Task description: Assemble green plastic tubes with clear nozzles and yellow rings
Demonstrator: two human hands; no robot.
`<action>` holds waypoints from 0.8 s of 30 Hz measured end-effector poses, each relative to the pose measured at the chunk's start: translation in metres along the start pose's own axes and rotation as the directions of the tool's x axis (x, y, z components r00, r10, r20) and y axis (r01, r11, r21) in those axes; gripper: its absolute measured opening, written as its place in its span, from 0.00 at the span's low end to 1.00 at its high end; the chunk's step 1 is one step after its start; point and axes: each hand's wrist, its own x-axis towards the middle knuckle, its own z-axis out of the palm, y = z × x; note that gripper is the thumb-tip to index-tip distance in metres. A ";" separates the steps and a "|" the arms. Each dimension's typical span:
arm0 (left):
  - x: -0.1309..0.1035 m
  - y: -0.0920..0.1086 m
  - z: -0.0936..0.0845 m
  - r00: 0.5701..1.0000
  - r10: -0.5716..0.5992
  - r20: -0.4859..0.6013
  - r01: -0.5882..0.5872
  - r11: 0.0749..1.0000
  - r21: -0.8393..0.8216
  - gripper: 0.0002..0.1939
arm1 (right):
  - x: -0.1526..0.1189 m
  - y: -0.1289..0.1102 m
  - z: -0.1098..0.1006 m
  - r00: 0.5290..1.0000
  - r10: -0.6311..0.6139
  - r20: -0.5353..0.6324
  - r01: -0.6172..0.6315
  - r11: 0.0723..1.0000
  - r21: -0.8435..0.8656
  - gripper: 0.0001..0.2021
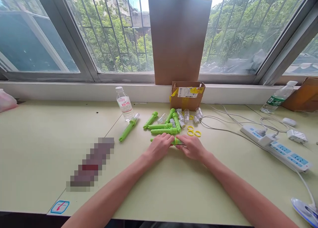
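Both hands meet low over the table around one green plastic tube [176, 141]. My left hand [162, 144] wraps its body, and a green end shows past the fingers on the left. The fingers of my right hand [190, 146] close on its other end, where a yellow ring and part of a clear cap seem to show. Just beyond lie several loose green tubes [164, 131], clear plastic caps [186, 116] and yellow rings [197, 133]. Apart on the left, a green tube with a clear cap [127, 130] leans near a water bottle [125, 105].
A small open cardboard box [187, 103] stands behind the parts, below a tall brown board [177, 39] against the window. To the right lie a white power strip [275, 148], cables, a white adapter [296, 136] and a tilted bottle [278, 97]. A blurred patch [91, 165] covers something at left.
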 end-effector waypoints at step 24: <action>-0.015 -0.087 -0.003 0.665 -0.745 -0.044 0.727 0.633 0.268 0.25 | 0.006 0.026 0.015 0.853 0.228 -0.470 -0.232 0.971 0.049 0.18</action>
